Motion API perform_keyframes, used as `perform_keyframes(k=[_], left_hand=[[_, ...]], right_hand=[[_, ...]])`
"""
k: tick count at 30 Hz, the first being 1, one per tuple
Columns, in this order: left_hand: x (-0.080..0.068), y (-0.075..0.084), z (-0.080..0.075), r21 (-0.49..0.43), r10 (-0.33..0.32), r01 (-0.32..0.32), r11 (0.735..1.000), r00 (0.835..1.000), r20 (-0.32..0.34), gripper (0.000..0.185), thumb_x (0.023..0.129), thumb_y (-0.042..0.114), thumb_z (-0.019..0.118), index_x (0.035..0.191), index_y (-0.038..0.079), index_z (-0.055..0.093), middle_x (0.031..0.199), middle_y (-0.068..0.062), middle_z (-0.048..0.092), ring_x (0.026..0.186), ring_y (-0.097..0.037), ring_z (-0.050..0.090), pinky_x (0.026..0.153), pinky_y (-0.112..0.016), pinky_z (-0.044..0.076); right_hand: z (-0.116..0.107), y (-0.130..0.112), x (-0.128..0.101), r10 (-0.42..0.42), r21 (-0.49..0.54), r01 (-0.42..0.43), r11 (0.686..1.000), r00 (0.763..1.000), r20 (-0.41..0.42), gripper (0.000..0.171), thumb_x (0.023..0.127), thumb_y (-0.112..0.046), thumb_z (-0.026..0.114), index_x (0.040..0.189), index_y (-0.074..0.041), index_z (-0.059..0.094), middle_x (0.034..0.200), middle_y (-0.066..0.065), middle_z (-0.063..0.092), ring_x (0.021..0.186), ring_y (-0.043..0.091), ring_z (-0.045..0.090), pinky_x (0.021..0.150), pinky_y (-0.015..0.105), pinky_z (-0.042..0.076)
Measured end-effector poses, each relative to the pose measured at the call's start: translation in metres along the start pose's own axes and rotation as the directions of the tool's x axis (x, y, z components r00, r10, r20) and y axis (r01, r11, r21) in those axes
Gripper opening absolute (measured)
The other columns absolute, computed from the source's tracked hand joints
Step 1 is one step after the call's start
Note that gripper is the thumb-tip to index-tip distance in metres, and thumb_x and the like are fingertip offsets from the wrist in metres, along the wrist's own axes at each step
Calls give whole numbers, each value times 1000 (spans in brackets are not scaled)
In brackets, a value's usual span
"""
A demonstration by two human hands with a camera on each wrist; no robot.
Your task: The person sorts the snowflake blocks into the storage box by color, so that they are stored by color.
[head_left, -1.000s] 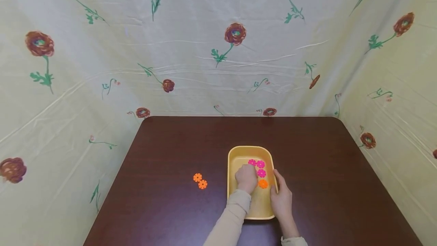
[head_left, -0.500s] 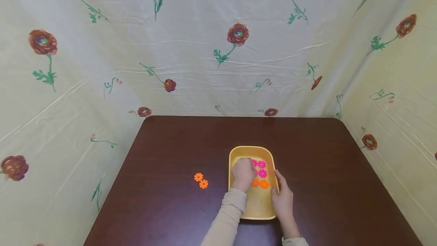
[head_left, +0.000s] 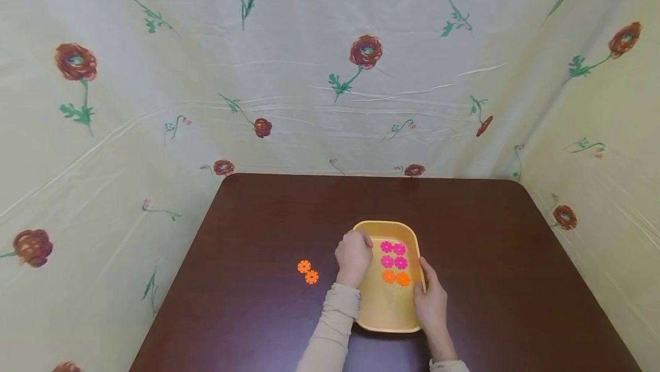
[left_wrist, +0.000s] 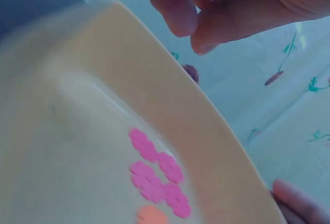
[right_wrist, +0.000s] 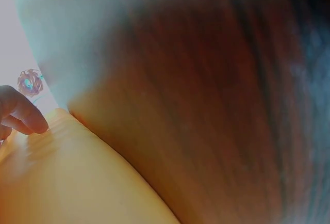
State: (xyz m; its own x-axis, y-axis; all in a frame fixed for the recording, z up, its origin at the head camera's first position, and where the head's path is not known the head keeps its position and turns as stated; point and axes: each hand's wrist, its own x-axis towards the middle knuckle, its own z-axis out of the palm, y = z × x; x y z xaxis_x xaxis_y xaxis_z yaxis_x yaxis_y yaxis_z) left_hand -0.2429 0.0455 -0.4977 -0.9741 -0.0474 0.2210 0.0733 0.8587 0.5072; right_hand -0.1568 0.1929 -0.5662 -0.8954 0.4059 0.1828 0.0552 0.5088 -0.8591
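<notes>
A yellow tray (head_left: 388, 314) sits on the dark brown bench (head_left: 258, 223), a little right of the middle and near the front edge. Inside it, toward its far end, lie four pink flower discs (head_left: 393, 254) in a square, and just in front of them two orange flower discs (head_left: 396, 277) side by side.

The left hand (head_left: 353, 256) hovers over the tray's left rim, its fingers (left_wrist: 175, 7) curled, with the thumb tip close to the fingertips. They pinch nothing that can be seen; the pink discs lie to the right of the hand, apart from the fingers. The right hand (head_left: 432, 303) rests against the tray's right rim, its fingers lying fairly straight along the wall with a fingertip (left_wrist: 291, 195) on the edge. The orange discs in the tray lie just left of it, untouched.

Two more orange discs (head_left: 307, 271) lie touching each other on the bare bench, left of the tray and near the left hand.
</notes>
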Motion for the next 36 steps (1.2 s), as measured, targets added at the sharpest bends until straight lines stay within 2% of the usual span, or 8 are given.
perform_keyframes(k=[5,9,12,18,21,26,31,36], left_hand=[[3,-6,-10,-16,-28,27,999,999,-32,14,71,5,68,66,16,61,69,-1,54,60,-25,60,49,-38,46],[6,-17,-14,-37,-61,60,997,998,-24,12,72,5,69,77,15,65,71,-1,54,62,-21,58,50,-36,46],[6,-27,-15,-42,-70,69,997,997,-33,9,74,7,69,80,14,66,72,-1,54,64,-20,58,52,-35,46],[4,-45,-15,18,-74,76,997,995,-72,10,73,12,73,80,14,66,77,-5,59,74,-26,60,61,-40,46],[2,-52,-14,40,-86,89,995,994,-74,11,73,13,73,82,13,66,82,-8,60,80,-29,58,65,-42,44],[-2,-60,-14,43,-118,121,992,992,-54,14,74,15,73,86,11,66,89,-11,60,87,-32,56,70,-44,41],[-8,-68,-14,65,-123,125,990,992,-35,20,74,17,72,92,10,66,95,-12,61,90,-33,55,72,-45,41],[-15,-75,-18,91,-141,138,986,990,21,29,75,19,72,100,6,64,104,-17,59,99,-35,53,77,-48,41]], right_hand=[[0,2,0,-17,-10,17,1000,1000,-6,49,83,9,51,131,-5,47,129,16,51,117,36,48,96,50,36],[0,2,0,-6,-13,7,1000,1000,1,50,83,9,51,131,-5,47,130,17,51,117,36,48,95,50,37],[-1,2,0,-2,-19,2,1000,1000,1,50,84,8,50,132,-6,46,131,17,50,116,36,48,94,50,37],[-1,1,0,-4,-17,4,1000,1000,-5,49,84,7,50,131,-5,47,130,17,51,113,36,50,88,47,41],[-1,1,1,10,-10,-10,1000,1000,5,49,84,7,50,132,-6,46,131,17,50,116,36,48,92,49,39],[-2,1,2,40,-4,-40,999,999,30,50,85,7,49,133,-6,45,133,17,48,119,36,45,96,51,35],[-2,1,2,49,-6,-49,999,998,34,50,85,7,49,133,-7,45,133,16,48,120,36,44,98,50,34],[-2,1,2,50,-10,-49,999,998,44,50,86,7,49,134,-6,44,134,16,47,121,36,43,99,51,32]])
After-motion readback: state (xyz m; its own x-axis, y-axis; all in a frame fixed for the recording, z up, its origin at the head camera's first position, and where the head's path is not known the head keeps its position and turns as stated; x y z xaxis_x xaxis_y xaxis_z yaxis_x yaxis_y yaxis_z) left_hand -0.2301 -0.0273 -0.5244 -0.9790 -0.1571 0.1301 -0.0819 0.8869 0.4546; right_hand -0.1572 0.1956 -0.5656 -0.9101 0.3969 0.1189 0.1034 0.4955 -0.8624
